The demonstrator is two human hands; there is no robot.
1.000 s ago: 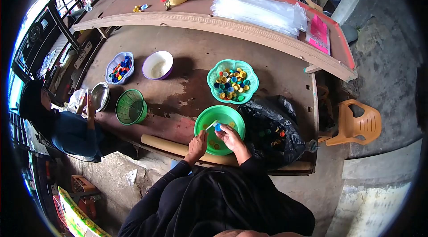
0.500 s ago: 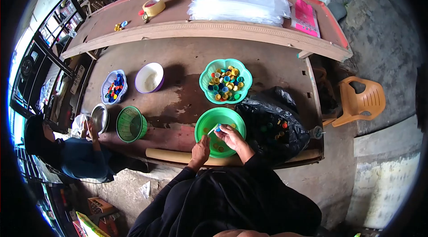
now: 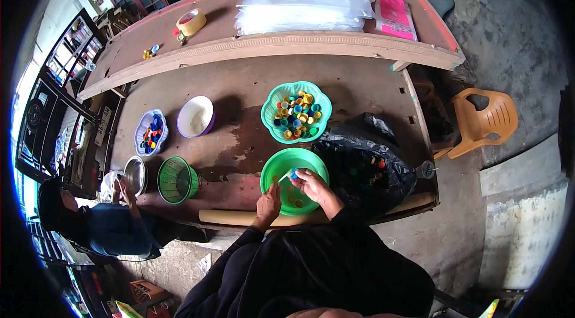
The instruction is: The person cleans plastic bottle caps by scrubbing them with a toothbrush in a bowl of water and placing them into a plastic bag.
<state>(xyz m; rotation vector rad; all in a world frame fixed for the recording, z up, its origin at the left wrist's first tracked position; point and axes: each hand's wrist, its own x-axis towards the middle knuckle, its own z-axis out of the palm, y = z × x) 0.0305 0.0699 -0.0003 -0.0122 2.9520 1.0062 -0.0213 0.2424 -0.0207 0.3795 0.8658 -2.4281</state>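
Note:
Both of my hands are over a green basin (image 3: 275,165) with several yellowish caps (image 3: 298,203) at its bottom. My left hand (image 3: 269,202) is closed round a thin, pale, blade-like tool (image 3: 284,178) that points up and to the right. Pinched in the fingers of my right hand (image 3: 315,188) is a blue bottle cap (image 3: 293,173), and the tool's tip meets it or lies very near. Behind the basin, a scalloped turquoise basket (image 3: 271,121) holds many caps in gold, blue, green and white.
A black plastic bag (image 3: 398,183) with caps stands right of the basin. Leftward are a green basket (image 3: 178,181), a white-and-purple bowl (image 3: 196,117) and a lavender basket (image 3: 145,147) of caps. Another person (image 3: 114,225) works at the left. A raised shelf (image 3: 269,48) spans the back.
The view has shifted slightly. My hands stay close together over the basin, still holding the tool and blue cap, with the tool's angle barely different.

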